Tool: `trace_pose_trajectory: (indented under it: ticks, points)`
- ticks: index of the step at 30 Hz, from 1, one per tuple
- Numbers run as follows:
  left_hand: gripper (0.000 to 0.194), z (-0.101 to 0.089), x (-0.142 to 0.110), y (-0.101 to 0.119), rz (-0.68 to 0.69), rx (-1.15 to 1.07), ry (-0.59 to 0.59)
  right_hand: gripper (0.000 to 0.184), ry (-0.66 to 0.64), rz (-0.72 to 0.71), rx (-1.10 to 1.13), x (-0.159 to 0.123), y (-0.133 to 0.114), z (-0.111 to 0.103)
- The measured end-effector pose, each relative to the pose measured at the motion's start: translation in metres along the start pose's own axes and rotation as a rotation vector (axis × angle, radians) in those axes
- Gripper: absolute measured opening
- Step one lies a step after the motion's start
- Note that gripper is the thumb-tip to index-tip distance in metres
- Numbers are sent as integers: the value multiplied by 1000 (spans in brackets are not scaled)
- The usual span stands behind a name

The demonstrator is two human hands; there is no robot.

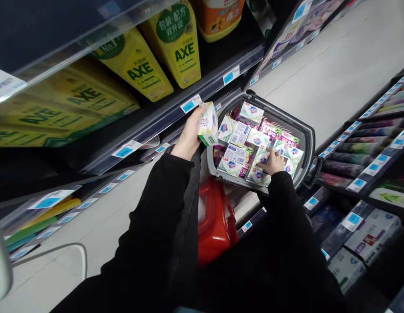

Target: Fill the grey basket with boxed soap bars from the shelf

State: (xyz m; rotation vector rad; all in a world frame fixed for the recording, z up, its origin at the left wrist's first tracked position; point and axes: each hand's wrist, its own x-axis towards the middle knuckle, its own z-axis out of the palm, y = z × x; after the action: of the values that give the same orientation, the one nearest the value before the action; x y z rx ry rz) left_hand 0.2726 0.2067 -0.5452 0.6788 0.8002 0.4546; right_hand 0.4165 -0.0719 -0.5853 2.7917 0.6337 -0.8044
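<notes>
My left hand (190, 135) is closed around a small white and green soap box (208, 124), held up beside the shelf edge. My right hand (273, 161) reaches into a grey shopping basket (306, 134) on the floor, its fingers curled onto one of the several small soap boxes (239, 132) inside. Both arms wear black sleeves.
Yellow AXE bottles (177, 41) and boxes stand on the left shelf with blue price tags (191, 103) along its rail. A red basket (215, 219) sits by my legs. More shelves with boxed goods (371, 234) run along the right. The light aisle floor (335, 65) stretches ahead.
</notes>
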Motion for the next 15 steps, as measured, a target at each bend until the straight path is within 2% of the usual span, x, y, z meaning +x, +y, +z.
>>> trace_pose_trajectory:
  ticks: [3,6,8,11,15]
  points:
    - [44,-2,3,-2,-10,7,-6,75,25,50,2,-3,-9,0]
    - [42,-3,5,-5,-15,14,-9,71,60,29,7,-9,-25,2]
    - [41,-3,6,-6,-7,14,-7,76,89,47,-8,-12,-36,5]
    - [41,-3,6,-7,3,16,-6,84,138,145,-4,-14,-53,12]
    - [44,-4,5,-6,10,30,0,92,196,278,94,-16,-72,17]
